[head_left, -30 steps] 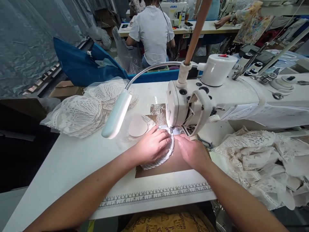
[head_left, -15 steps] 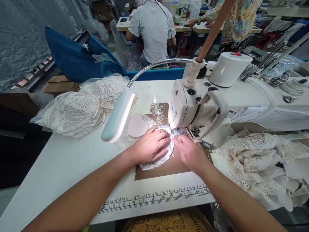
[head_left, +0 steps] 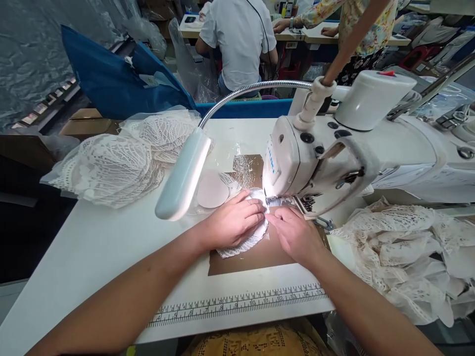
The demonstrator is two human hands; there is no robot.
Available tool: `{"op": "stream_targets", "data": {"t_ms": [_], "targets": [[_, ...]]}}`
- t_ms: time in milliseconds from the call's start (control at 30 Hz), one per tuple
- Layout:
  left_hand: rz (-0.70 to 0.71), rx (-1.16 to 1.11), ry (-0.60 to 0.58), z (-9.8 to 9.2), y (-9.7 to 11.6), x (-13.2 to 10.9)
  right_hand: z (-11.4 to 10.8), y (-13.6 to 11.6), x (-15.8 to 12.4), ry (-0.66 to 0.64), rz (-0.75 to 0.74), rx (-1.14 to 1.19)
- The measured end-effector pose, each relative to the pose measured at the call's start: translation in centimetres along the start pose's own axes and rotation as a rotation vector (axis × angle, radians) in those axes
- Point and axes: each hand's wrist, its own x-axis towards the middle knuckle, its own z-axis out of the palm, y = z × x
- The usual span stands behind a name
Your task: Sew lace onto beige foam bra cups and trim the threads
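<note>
1. The white lace piece (head_left: 248, 241) lies flat on the brown panel (head_left: 256, 259) set into the desk (head_left: 92, 247). Its far edge sits right under the head of the sewing machine (head_left: 297, 158), at the presser foot (head_left: 276, 201).
2. The left hand (head_left: 233, 222) lies palm down on the lace, fingers stretched out and close together. It presses the fabric flat, with the fingertips pointing towards the foot. The forearm comes in low from the lower left.
3. The right hand (head_left: 297, 235) rests palm down on the brown panel just right of the lace. Its fingertips touch the lace edge beside the foot and nearly meet the left hand's fingers. The thumb is hidden, so I cannot tell whether it pinches the edge or only presses on it.
4. A beige oval pad (head_left: 212, 189) lies just beyond the left hand, on a thin clear sheet.
5. A white lamp (head_left: 183, 173) on a metal gooseneck (head_left: 241, 94) hangs over the desk, above and left of the left hand.
6. A printed ruler strip (head_left: 237, 304) runs along the near edge of the desk.
7. At the far left of the desk, a clear plastic bag (head_left: 107, 168) holds a stack of round white lace pieces.
8. On the right, below the machine arm, lies a loose heap of cream lace (head_left: 408, 247).
9. Behind the desk stands an open blue bag (head_left: 111, 84) with pale paper or plastic inside.
10. Further back, a person in a white shirt (head_left: 241, 39) sits facing away, and a person in a floral top (head_left: 367, 20) stands at another desk.
</note>
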Motion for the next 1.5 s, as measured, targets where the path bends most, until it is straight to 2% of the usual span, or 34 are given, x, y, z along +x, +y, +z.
{"op": "stream_targets", "data": {"t_ms": [200, 500, 667, 833, 1000, 1200, 1367, 1500], "targets": [[0.004, 0.007, -0.039, -0.02, -0.33, -0.22, 0.45, 0.27, -0.23, -0.019, 0.036, -0.012], [-0.048, 0.015, 0.003, 0.19, -0.31, 0.00, 0.96, 0.06, -0.05, -0.019, 0.092, -0.039], [-0.074, 0.036, -0.015, 0.32, -0.43, 0.14, 0.89, -0.03, 0.09, -0.037, 0.131, -0.049], [-0.085, 0.051, -0.026, 0.31, -0.34, 0.04, 0.55, 0.18, -0.26, -0.040, 0.110, -0.020], [-0.024, 0.069, -0.049, 0.15, -0.55, -0.13, 0.53, 0.19, -0.28, -0.059, 0.071, -0.053], [-0.001, 0.065, -0.046, 0.11, -0.71, -0.11, 0.64, 0.00, -0.09, -0.003, 0.046, -0.119], [-0.065, 0.075, -0.004, 0.47, -0.37, 0.08, 0.58, -0.34, 0.13, -0.005, 0.090, -0.170], [-0.082, 0.083, 0.002, 0.65, -0.33, 0.04, 0.58, -0.21, 0.02, 0.021, 0.113, -0.126]]}}
